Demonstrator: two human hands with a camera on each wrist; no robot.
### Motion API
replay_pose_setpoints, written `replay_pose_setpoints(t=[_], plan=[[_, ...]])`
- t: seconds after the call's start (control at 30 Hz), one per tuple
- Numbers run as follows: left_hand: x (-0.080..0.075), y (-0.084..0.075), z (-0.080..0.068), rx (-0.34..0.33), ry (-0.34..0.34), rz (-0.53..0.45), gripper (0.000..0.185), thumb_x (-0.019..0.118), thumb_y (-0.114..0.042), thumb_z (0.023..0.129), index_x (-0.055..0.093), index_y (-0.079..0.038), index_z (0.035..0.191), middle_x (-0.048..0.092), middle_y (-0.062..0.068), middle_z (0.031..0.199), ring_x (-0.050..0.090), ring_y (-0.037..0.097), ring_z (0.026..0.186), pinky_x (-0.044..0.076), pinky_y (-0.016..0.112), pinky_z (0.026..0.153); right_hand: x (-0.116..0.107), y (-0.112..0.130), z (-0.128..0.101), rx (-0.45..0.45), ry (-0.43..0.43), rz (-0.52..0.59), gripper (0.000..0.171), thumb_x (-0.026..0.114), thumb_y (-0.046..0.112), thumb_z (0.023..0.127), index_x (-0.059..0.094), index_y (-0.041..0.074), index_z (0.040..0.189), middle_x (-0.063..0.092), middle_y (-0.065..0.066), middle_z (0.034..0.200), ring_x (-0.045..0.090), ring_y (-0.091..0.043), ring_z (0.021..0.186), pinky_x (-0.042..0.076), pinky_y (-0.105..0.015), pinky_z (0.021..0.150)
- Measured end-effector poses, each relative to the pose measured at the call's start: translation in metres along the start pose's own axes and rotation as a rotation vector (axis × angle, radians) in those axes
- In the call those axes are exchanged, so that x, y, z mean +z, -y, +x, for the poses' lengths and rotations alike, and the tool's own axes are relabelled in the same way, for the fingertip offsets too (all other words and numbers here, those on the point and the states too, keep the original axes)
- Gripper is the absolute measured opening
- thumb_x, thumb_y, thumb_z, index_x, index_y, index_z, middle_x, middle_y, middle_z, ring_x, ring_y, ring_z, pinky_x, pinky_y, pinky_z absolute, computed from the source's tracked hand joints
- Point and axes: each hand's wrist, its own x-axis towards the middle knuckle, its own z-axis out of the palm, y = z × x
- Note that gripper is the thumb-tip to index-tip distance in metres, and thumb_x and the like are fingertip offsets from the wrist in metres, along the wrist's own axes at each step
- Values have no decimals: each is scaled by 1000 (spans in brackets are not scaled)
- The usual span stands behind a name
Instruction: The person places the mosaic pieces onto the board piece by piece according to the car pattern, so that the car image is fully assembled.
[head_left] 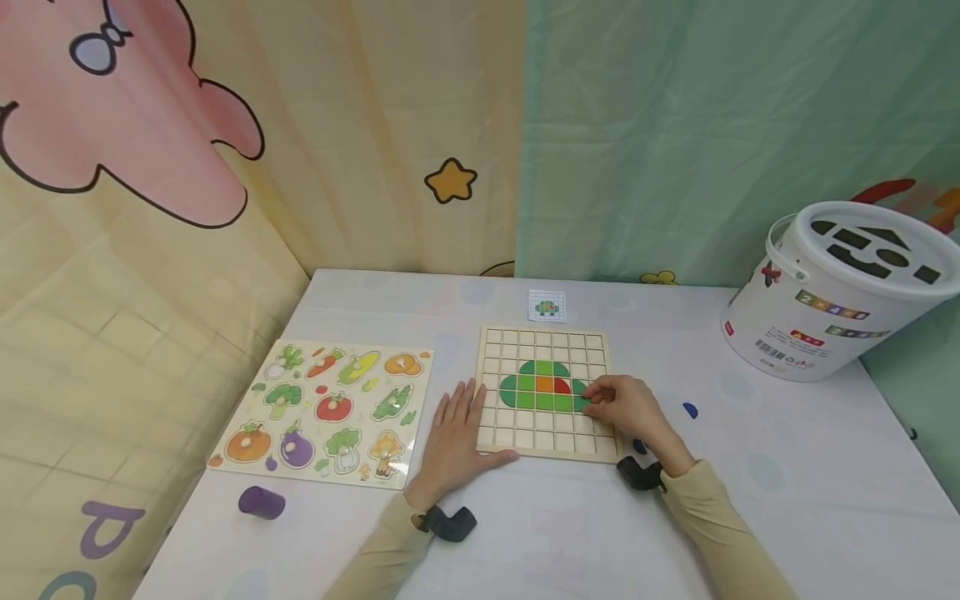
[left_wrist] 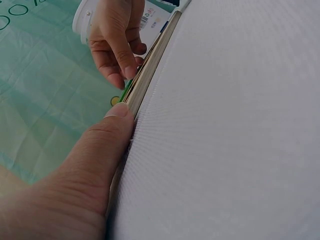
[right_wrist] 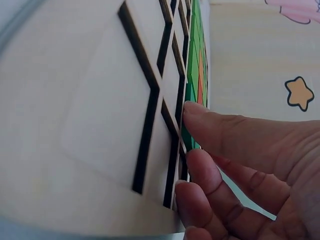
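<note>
A wooden grid board [head_left: 540, 439] holds a mosaic of light green, dark green, orange and red pieces. At the mosaic's right end, my right hand [head_left: 626, 408] has thumb and fingertips on a dark green curved piece [head_left: 579, 401]. The right wrist view shows that green piece [right_wrist: 189, 135] between thumb and finger, lying at the grid. My left hand [head_left: 453, 442] rests spread at the board's left edge, its thumb along the front edge. Two blue pieces lie right of the board: a half-round one [head_left: 690, 410] and another [head_left: 639, 446] near the right wrist.
Behind the board lies a small pattern card [head_left: 547, 306] with a similar picture. On the left is a vegetable puzzle board [head_left: 330, 417], with a purple cylinder [head_left: 262, 502] in front. A white lidded bucket [head_left: 810, 308] stands at the back right.
</note>
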Motion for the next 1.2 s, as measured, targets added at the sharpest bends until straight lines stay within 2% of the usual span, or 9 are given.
replay_pose_setpoints(t=[0.23, 0.4, 0.6, 0.8, 0.87, 0.97, 1.13, 1.2], plan=[[2, 0, 0, 1, 4, 1, 111, 55, -76, 74, 23, -3, 150, 18, 15, 155, 8, 29, 143, 4, 43, 114, -3, -3, -5, -44, 5, -3, 14, 77, 14, 79, 70, 6, 89, 62, 3, 75, 51, -15, 64, 42, -29, 56], [3, 0, 0, 0, 12, 1, 111, 54, -77, 74, 22, -3, 150, 16, 15, 156, 7, 28, 143, 3, 43, 114, -15, -8, -17, -81, 8, -6, 14, 74, 20, 84, 71, 9, 92, 64, 3, 82, 54, -15, 69, 45, -28, 55], [0, 0, 0, 2, 9, 3, 111, 55, -76, 74, 23, -2, 150, 17, 16, 155, 9, 29, 143, 4, 44, 114, -33, -28, -33, -81, -111, -39, 16, 70, 27, 88, 71, 11, 92, 64, 3, 79, 55, -16, 71, 45, -29, 49], [-1, 0, 0, 7, -8, -5, 110, 57, -76, 74, 25, -1, 149, 19, 17, 154, 12, 31, 142, 7, 46, 114, -43, -66, -45, -48, -207, -141, 30, 62, 47, 88, 70, 19, 95, 62, 7, 78, 52, -15, 69, 43, -25, 48], [0, 0, 0, 13, -18, -4, 110, 56, -76, 74, 26, -1, 148, 20, 18, 154, 13, 32, 142, 8, 47, 113, -48, -68, -50, -17, -213, -141, 30, 63, 46, 88, 70, 18, 95, 61, 6, 78, 50, -16, 70, 42, -25, 48], [0, 1, 0, 17, -25, -4, 110, 55, -77, 74, 26, -1, 148, 20, 18, 154, 13, 32, 141, 8, 47, 113, -56, -60, -59, 13, -200, -117, 24, 67, 35, 89, 71, 12, 95, 61, 2, 78, 50, -18, 70, 41, -25, 48], [2, 2, 0, 22, -30, -5, 110, 54, -77, 74, 26, -1, 148, 21, 18, 154, 14, 32, 141, 9, 47, 113, -61, -48, -69, 26, -110, -101, 16, 72, 15, 84, 70, 4, 95, 63, -1, 79, 52, -18, 71, 43, -25, 54], [2, 2, 0, 24, -34, -2, 110, 53, -78, 74, 26, -1, 148, 21, 18, 154, 14, 32, 141, 9, 47, 113, -60, -49, -71, 29, -74, -114, 16, 74, 11, 81, 70, 4, 95, 63, 0, 80, 52, -16, 70, 43, -25, 55]])
